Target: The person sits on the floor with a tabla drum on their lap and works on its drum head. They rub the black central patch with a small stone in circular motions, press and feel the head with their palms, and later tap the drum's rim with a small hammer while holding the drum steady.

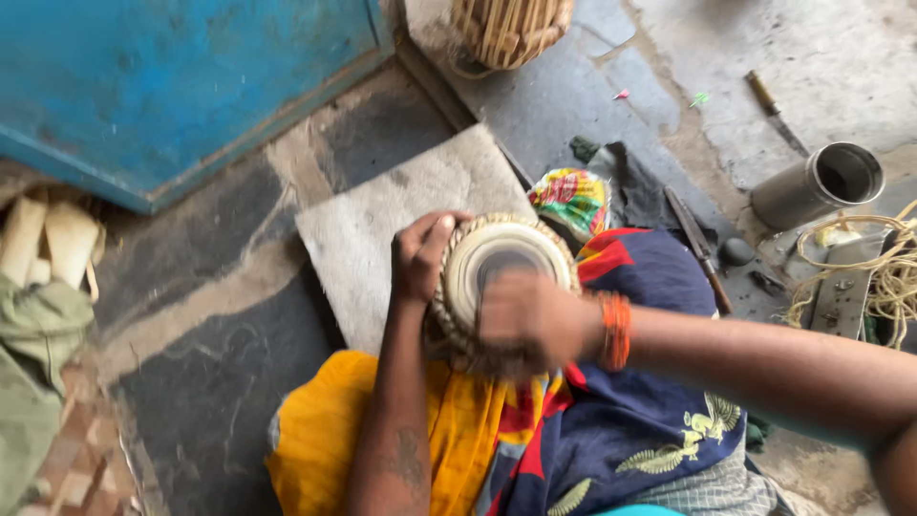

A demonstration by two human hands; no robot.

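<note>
A small drum (497,256) with a pale skin head, a dark centre patch and a braided rim rests on my lap, its head facing up. My left hand (420,250) grips the drum's left rim, fingers curled over the braid. My right hand (527,317) is blurred over the near part of the drum head, fingers closed; whether it holds anything cannot be told. An orange thread band circles my right wrist (616,330). Yellow and blue patterned cloth (611,420) covers my lap under the drum.
A grey stone slab (382,225) lies on the floor ahead. A blue panel (181,86) stands at upper left. To the right are a metal cup (820,183), a knife (776,113), a chisel-like tool (700,248), coiled cord (884,272) and a round black stone (736,251). A woven object (508,29) sits at top.
</note>
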